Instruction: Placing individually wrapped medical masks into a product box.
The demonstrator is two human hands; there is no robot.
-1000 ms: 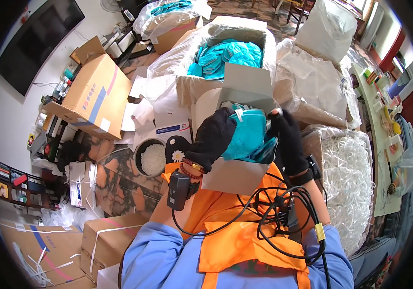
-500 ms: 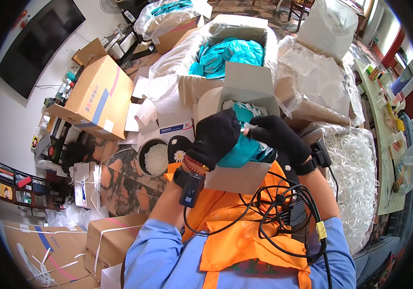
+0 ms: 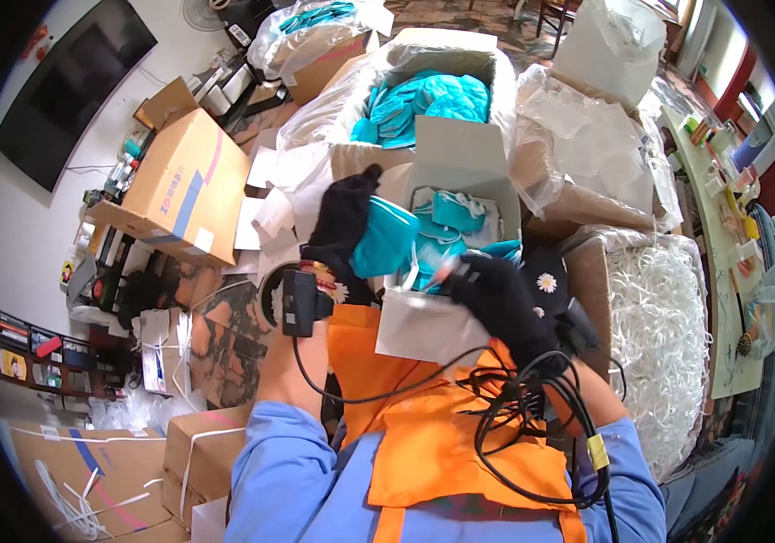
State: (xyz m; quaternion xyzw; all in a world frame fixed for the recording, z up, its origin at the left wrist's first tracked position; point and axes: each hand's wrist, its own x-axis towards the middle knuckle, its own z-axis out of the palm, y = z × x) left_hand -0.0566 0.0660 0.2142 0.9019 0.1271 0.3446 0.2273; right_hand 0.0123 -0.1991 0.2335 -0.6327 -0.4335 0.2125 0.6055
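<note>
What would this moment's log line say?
left hand: holds teal face mask | right hand: at open white carton, grip unclear | carton: contains more masks

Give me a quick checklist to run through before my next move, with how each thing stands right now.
1. Left hand has hold of a teal piece: ok.
2. Right hand has a secure grip on something: cannot tell; blur hides it.
3. White box open, back flap upright: ok.
4. Teal pieces inside the box neatly stacked: not ok; they lie unevenly.
5. Cables well away from the right forearm: not ok; they cross it in this view.
</note>
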